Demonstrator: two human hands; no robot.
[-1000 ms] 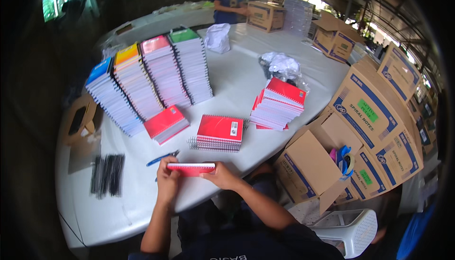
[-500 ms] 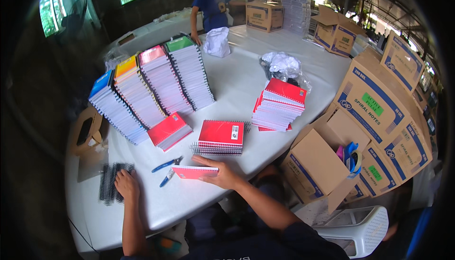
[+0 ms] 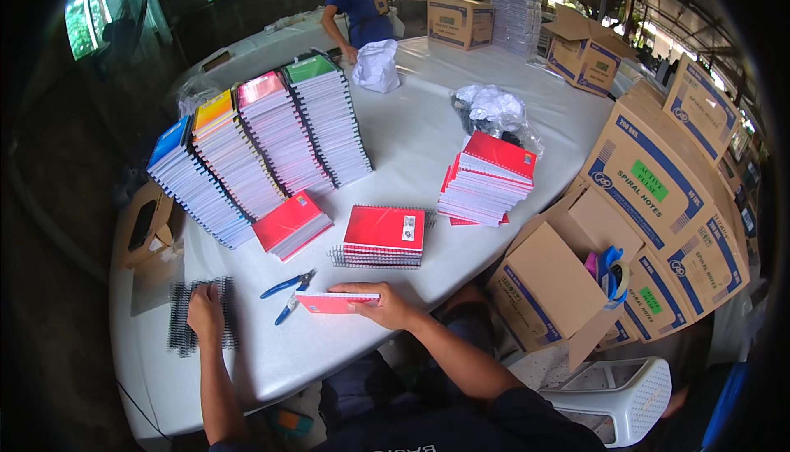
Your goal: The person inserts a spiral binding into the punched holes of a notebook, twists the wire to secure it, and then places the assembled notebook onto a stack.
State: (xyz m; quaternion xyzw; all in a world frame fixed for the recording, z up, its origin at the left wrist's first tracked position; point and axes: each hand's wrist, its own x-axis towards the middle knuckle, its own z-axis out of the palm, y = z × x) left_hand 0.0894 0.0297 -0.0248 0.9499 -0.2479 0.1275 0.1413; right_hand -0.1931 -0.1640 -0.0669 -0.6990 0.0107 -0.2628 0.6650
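My right hand (image 3: pixel 388 307) grips a thin red notebook (image 3: pixel 329 304) near the table's front edge, thumb and fingers closed on its right end. At the left, my left hand (image 3: pixel 206 314) has its fingers pinched together on a pile of black spiral coils (image 3: pixel 181 327). Blue-handled pliers (image 3: pixel 284 287) lie between the two hands, partly behind the notebook. Just beyond my right hand sits a stack of red spiral notebooks (image 3: pixel 380 234), coils jutting from its sides. A lower red stack (image 3: pixel 290 221) leans beside it on the left.
Tall notebook stacks, topped blue (image 3: pixel 169 143), yellow (image 3: pixel 214 112), pink (image 3: pixel 261 88) and green (image 3: pixel 313 67), stand at the back left. Another red-topped stack (image 3: pixel 485 184) is on the right. An open carton (image 3: pixel 539 287) and stool (image 3: pixel 621 394) flank the table. A person (image 3: pixel 362 7) stands beyond.
My left hand has drawn its spread fingers together into a pinch on the coils and shifted slightly left. My right hand still grips the notebook, its fingers now wrapped closer round it.
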